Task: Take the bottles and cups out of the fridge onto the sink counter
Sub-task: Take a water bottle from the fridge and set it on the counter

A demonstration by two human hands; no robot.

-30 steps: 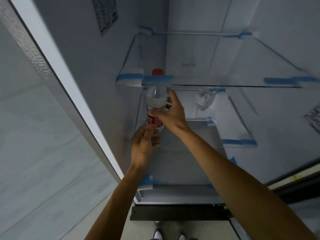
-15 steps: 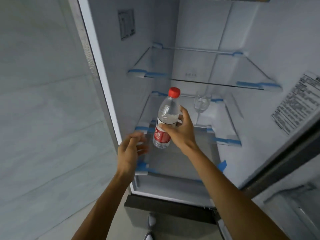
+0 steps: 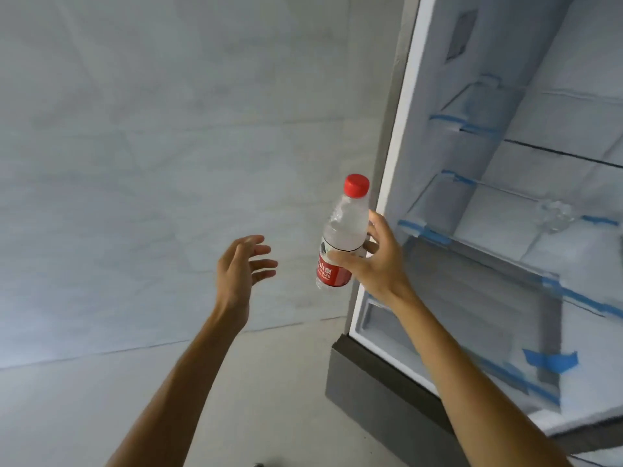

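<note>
A clear water bottle (image 3: 344, 227) with a red cap and red label is upright, just outside the left edge of the open fridge (image 3: 401, 163). My right hand (image 3: 374, 264) grips it around the middle. To its left my left hand (image 3: 241, 267) hangs in the air with relaxed, spread fingers, holding nothing and apart from the bottle. A clear glass cup (image 3: 556, 217), blurred, stands on a glass shelf inside the fridge at the right.
The fridge has several glass shelves (image 3: 556, 153) edged with blue tape. A pale tiled wall (image 3: 151, 146) fills the left, with light floor (image 3: 84, 409) below. The sink counter is out of view.
My right hand has carried the bottle out of the fridge and to the left. My left hand has moved away from the shelf, fingers opening. The view has swung left toward the wall.
</note>
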